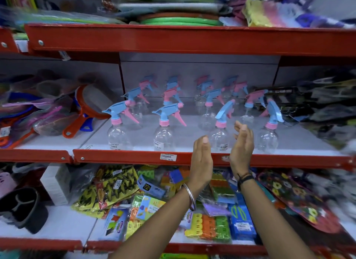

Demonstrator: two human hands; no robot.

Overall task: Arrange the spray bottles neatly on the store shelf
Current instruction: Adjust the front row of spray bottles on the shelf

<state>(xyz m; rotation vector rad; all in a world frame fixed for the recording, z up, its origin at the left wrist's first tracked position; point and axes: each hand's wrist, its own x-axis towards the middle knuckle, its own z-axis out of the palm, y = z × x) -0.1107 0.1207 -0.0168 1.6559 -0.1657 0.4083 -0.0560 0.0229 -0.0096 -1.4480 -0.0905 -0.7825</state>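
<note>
Both hands raised at the front lip of the middle shelf, palms facing each other, fingers straight and spread open, gripping nothing. Left hand just beside the third front spray bottle on its left; right hand just right of the same bottle, fingertips level with its pink collar, so the bottle sits between the two palms, apparently untouched, though motion blur leaves contact hard to judge. Rows of spray bottles upright on the white shelf board, four across and several deep: clear rounded plastic bodies, pink screw collars, blue or pink trigger heads with the opposite colour on the lever, small white price stickers low on the front ones. Third bottle's nozzle turned a different way from the two to its left. Silver bangle on the left wrist, dark thread band on the right. Red metal shelf edges, glossy.
</note>
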